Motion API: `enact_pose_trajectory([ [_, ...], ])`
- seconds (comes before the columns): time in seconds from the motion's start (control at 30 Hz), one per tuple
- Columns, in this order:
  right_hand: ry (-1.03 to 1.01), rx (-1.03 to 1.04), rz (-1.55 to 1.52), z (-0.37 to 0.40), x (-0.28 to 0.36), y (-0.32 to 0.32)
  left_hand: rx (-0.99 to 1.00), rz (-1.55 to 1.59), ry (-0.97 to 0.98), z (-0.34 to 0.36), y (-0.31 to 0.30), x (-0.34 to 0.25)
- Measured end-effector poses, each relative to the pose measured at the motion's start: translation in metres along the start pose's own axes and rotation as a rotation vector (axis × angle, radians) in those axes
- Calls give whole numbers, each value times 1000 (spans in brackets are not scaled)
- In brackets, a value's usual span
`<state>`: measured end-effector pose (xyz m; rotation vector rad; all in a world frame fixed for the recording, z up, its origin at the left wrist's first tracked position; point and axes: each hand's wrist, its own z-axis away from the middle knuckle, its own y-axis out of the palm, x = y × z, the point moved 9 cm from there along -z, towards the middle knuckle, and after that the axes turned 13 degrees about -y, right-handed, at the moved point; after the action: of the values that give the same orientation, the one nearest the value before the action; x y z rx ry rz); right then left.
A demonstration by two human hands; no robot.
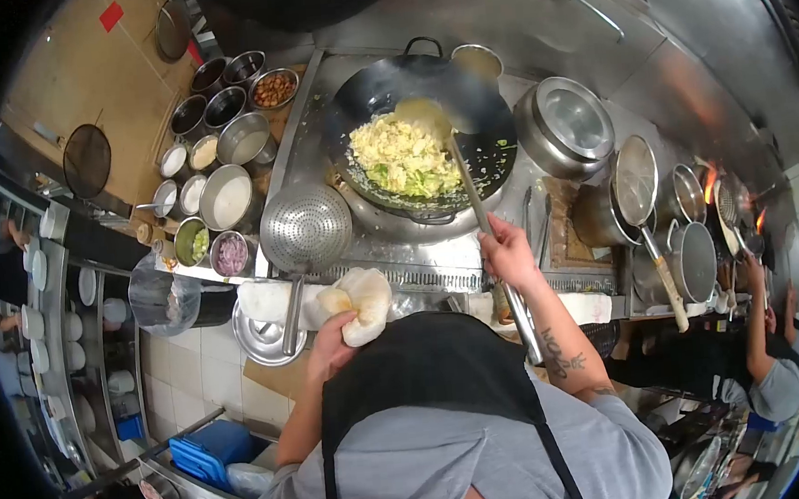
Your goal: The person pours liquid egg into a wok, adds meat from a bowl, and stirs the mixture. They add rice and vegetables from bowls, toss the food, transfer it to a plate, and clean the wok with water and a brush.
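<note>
A large black wok sits on the stove, holding what looks like fried rice with egg and shredded greens. My right hand is closed around the long handle of a ladle. The ladle's bowl rests in the wok against the far side of the food. Near the counter's front edge, my left hand grips a bunched white cloth with yellowish stains. Beside that hand, a perforated strainer lies with its handle pointing toward me.
Metal bowls of sauces, seasonings and chopped onion stand at left. A lidded steel pot is right of the wok. A mesh strainer rests over pots farther right. Another person works near flames at far right.
</note>
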<state>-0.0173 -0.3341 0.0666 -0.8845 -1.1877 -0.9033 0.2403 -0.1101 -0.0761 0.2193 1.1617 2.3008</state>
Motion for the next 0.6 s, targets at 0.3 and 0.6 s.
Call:
enact_pose_trajectory([
  [0.3,174,12,-153,5,-1,16,54,-248,106,-46,118,-20],
  [0.6,-526,-24,790,-140,18,-35,-132,-202,27,-150,170,-54],
])
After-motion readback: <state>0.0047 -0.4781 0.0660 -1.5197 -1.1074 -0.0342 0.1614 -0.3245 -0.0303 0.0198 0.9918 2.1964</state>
